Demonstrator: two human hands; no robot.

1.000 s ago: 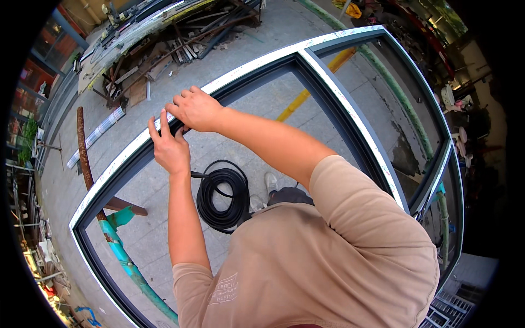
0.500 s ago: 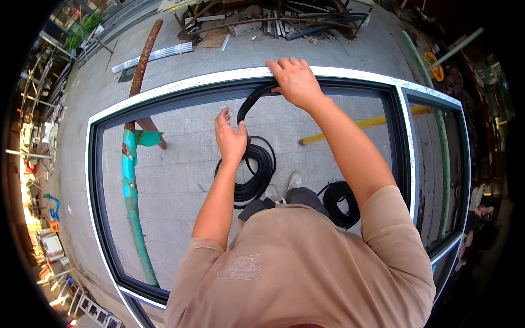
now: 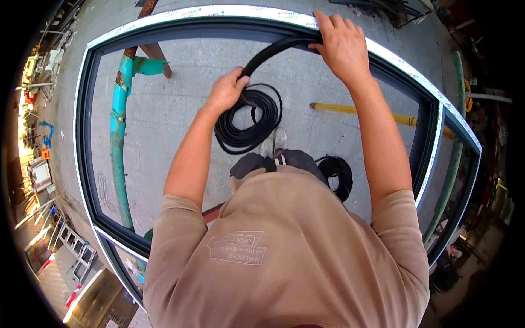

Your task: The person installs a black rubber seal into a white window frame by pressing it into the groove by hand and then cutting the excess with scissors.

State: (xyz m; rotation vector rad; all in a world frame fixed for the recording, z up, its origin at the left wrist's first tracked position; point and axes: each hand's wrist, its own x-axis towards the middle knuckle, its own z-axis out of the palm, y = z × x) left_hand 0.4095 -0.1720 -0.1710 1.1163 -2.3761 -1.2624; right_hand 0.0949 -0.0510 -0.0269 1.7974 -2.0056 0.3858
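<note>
A large dark window frame (image 3: pixel 180 34) with white protective film on its face spans the view around my body. My right hand (image 3: pixel 345 49) is at its far bar, fingers hooked over the filmed edge and thumb pressing a black rubber strip (image 3: pixel 269 53) against the inner side. From there the strip curves down and left to my left hand (image 3: pixel 225 93), whose fingers are closed round it. Below that hand, the rest of the strip lies in a loose coil (image 3: pixel 221 128) on the paving. What the right fingertips touch beyond the edge is hidden.
Green-taped posts (image 3: pixel 118 136) stand under the frame at left, with a green pole (image 3: pixel 454 158) at right. A yellow bar (image 3: pixel 361 111) lies beneath the opening. A second black coil (image 3: pixel 343 177) rests by my legs. A ladder (image 3: pixel 79 249) is at lower left.
My right hand has slid rightward along the far bar, lengthening the strip between my hands. My left hand's fingers, spread before, are now closed on the strip. The view has shifted.
</note>
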